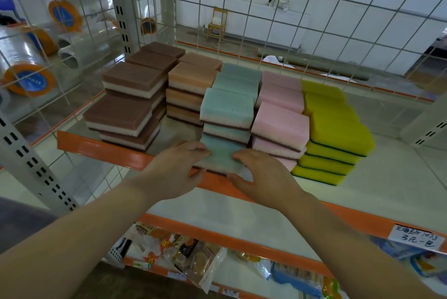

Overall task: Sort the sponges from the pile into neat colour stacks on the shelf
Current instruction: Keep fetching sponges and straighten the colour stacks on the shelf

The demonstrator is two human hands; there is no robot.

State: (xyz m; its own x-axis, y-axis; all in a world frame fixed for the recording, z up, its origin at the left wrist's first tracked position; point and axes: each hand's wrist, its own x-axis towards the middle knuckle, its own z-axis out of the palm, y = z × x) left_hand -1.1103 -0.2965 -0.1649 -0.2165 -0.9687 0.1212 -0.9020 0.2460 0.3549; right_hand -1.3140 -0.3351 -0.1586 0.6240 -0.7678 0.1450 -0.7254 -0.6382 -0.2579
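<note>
Both hands hold one blue sponge (221,153) at the front edge of the shelf (101,147). The left hand (179,168) grips its left side and the right hand (261,172) grips its right side. The sponge is soft blue on top with a dark layer under it. It sits below the blue stack (227,109), between the orange stack (188,90) and the pink stack (280,124).

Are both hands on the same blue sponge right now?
Yes: the left hand and right hand grip opposite sides of one blue sponge at the shelf's front edge.
</note>
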